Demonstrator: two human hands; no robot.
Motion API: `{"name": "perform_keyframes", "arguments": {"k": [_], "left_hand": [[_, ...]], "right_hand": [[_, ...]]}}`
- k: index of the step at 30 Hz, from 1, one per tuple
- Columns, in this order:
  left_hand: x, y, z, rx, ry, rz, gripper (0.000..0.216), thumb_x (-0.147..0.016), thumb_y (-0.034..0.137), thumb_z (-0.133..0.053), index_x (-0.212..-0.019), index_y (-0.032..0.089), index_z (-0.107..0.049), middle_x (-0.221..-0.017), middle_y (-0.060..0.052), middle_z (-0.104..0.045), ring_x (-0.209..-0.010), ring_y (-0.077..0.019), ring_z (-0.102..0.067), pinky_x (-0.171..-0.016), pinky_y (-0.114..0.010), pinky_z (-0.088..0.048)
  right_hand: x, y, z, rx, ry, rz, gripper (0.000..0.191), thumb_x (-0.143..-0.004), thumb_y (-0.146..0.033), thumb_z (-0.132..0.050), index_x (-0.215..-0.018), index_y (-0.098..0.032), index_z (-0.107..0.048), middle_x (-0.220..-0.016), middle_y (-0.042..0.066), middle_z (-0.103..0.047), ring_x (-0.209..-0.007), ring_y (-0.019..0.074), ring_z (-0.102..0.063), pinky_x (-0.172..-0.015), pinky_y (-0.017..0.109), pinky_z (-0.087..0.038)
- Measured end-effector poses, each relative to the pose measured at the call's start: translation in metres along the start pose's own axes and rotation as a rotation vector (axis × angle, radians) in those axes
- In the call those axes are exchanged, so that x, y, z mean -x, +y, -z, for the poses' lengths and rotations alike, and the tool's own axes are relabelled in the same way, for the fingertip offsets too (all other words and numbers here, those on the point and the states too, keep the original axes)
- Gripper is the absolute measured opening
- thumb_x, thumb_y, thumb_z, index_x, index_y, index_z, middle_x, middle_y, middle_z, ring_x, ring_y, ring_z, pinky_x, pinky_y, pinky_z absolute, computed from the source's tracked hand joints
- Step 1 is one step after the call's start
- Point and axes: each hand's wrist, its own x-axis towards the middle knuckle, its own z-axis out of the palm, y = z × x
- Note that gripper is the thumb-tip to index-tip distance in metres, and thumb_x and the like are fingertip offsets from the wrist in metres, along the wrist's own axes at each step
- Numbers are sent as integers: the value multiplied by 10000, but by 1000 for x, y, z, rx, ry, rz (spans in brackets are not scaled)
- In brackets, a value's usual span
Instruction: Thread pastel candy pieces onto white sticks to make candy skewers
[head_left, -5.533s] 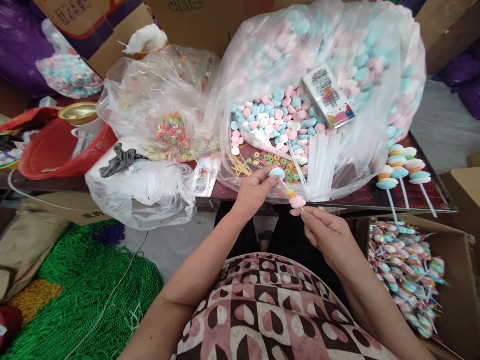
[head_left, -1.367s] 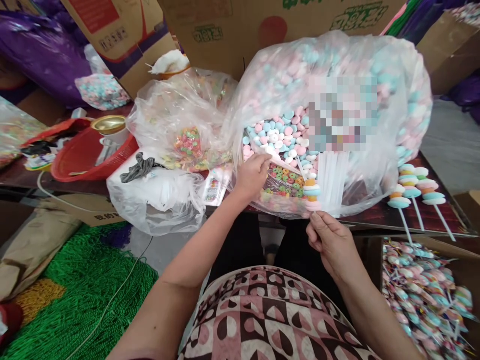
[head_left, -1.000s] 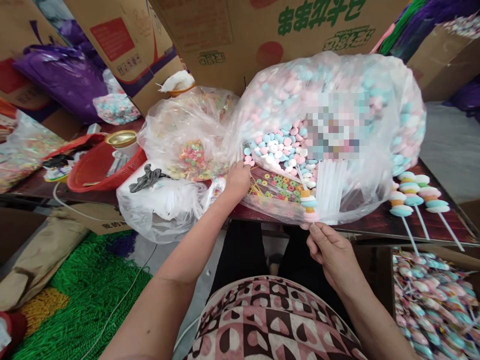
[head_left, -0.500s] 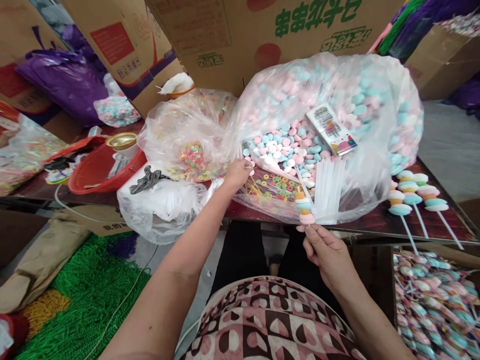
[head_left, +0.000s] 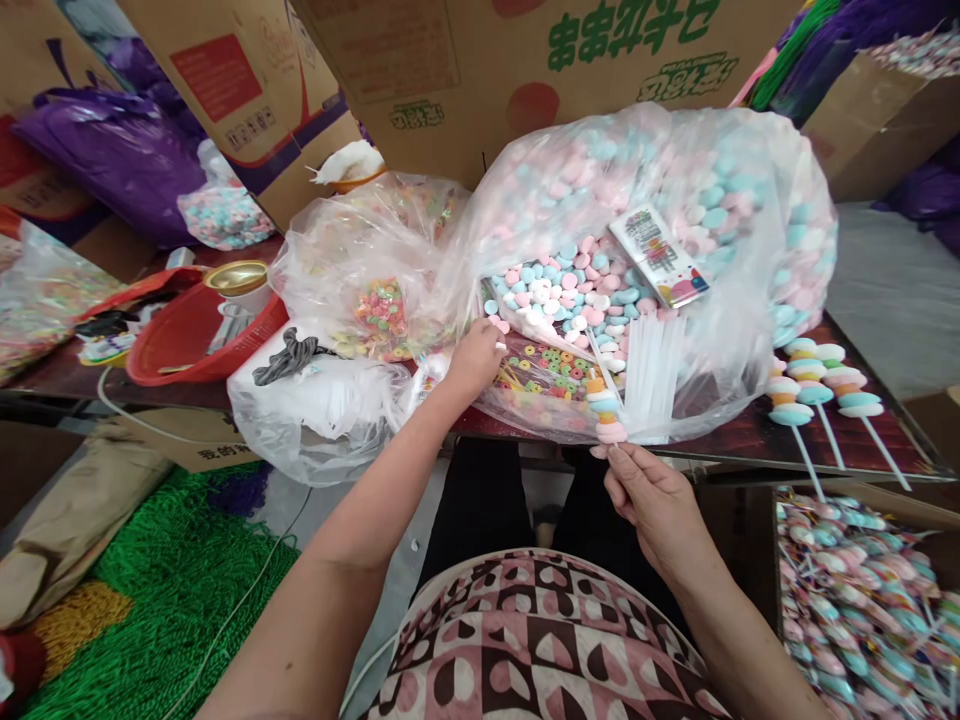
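Note:
In my right hand (head_left: 649, 495) a marshmallow skewer (head_left: 610, 430) is pinched near its lower end, pink, white and blue marshmallows stacked with an orange piece on top. My left hand (head_left: 477, 358) reaches to the left edge of the loose marshmallows (head_left: 566, 285), its fingers drawn together. A small white bit shows at those fingertips; I cannot tell what it is. Just right of the left hand lie colourful gummy rings (head_left: 551, 368). White sticks (head_left: 651, 380) lie in a bundle beyond the held skewer, on the big clear bag (head_left: 735, 330).
Finished skewers (head_left: 808, 375) rest at the table's right end, above a carton full of wrapped skewers (head_left: 862, 600). A printed card pack (head_left: 660, 255) lies on the marshmallow bag. Leftward are a bag of gummy rings (head_left: 382, 305), a white bag (head_left: 322, 400) and a red basket (head_left: 172, 340).
The view has shifted slightly. My left hand stays at the edge of the marshmallows, its fingers turned a little more downward. My right hand still holds the skewer in nearly the same place.

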Motion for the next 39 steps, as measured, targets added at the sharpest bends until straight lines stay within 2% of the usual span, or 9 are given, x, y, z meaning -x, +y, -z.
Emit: {"name": "perform_keyframes", "arguments": {"k": [2, 5, 9, 12, 22, 26, 30, 34, 39], "left_hand": [[6, 4, 1, 143, 82, 4, 117, -817, 135, -537, -860, 178, -637, -1106, -97, -629, -1085, -220, -573, -964, -338, -446], [22, 19, 4, 583, 102, 95, 48, -814, 219, -608, -844, 186, -623, -878, -22, -660, -851, -155, -607, -816, -294, -488], [50, 55, 5, 1341, -150, 270, 343, -699, 414, -770, -877, 164, -619, -749, 11, -639, -612, -81, -573, -550, -202, -433], [69, 80, 1, 1564, -233, 299, 386, -640, 408, -823, -853, 152, -627, -700, 24, -631, -567, -55, -555, -521, -176, -418], [86, 98, -19, 1588, -264, 276, 363, -743, 432, -750, -984, 166, -696, -676, 17, -636, -587, -70, -576, -531, -176, -438], [87, 96, -28, 1448, -126, 279, 357, -829, 432, -656, -1108, 212, -687, -693, 18, -660, -611, -100, -588, -607, -231, -484], [88, 95, -34, 1237, 76, 236, 279, -843, 375, -648, -1062, 215, -717, -1012, -28, -733, -935, -165, -650, -895, -304, -493], [92, 98, -35, 1384, -33, 188, 363, -899, 446, -555, -1137, 211, -696, -1180, -59, -704, -1133, -206, -619, -1041, -373, -440], [94, 102, -32, 1370, -85, 129, 449, -790, 423, -699, -1172, 190, -674, -1199, -62, -693, -1180, -222, -587, -1067, -371, -417]], "right_hand": [[-1, -2, 0, -9, 1, 1, 356, -788, -505, -705, -870, -159, -679, -470, -65, -413, -409, 55, -251, -413, 214, -120], [-6, -11, -4, -28, 7, 24, 328, -777, -482, -723, -834, -163, -668, -471, -64, -416, -416, 55, -254, -410, 210, -120], [-20, -28, -18, -68, 43, 86, 292, -725, -410, -781, -831, -159, -678, -469, -72, -415, -418, 48, -272, -402, 199, -133], [-30, -37, -29, -99, 55, 129, 315, -701, -386, -790, -895, -158, -693, -471, -72, -445, -421, 51, -295, -395, 195, -149], [-34, -38, -31, -117, -13, 147, 330, -668, -357, -810, -903, -162, -685, -523, -70, -479, -453, 56, -334, -379, 192, -161], [-34, -36, -31, -143, 13, 129, 323, -639, -352, -826, -841, -168, -653, -561, -62, -516, -448, 50, -333, -372, 191, -160], [-34, -35, -35, -131, 22, 131, 294, -651, -347, -821, -793, -177, -627, -534, -82, -473, -428, 41, -292, -366, 191, -154], [-38, -34, -38, -102, 86, 132, 318, -639, -380, -823, -744, -182, -597, -513, -92, -455, -415, 37, -252, -359, 195, -137], [-38, -34, -34, -113, 78, 133, 355, -653, -436, -816, -714, -180, -578, -485, -89, -424, -429, 42, -280, -372, 181, -154]]}}
